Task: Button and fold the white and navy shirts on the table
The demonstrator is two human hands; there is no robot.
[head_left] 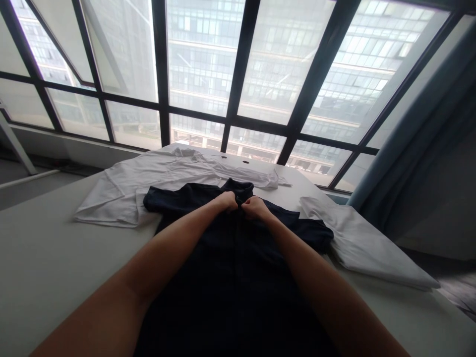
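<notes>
- Across the white table point(48, 258), one dark navy shirt point(234, 292) lies flat, its hem cut off by the frame.
- Left hand point(226, 201) and right hand point(256, 208) clench its collar front, fingertips hidden in the cloth.
- Just beyond, one white shirt point(148, 188); to the right, a white fold of cloth point(364, 243), same garment or not, cannot tell.
- Farthest, one gridded window point(230, 74).

No words, labels, brands or numbers can be read on the navy shirt point(234, 282) or the white shirt point(126, 193).

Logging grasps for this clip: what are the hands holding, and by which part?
The left hand and right hand both grip a dark navy shirt at its front placket, just below the collar.
</notes>
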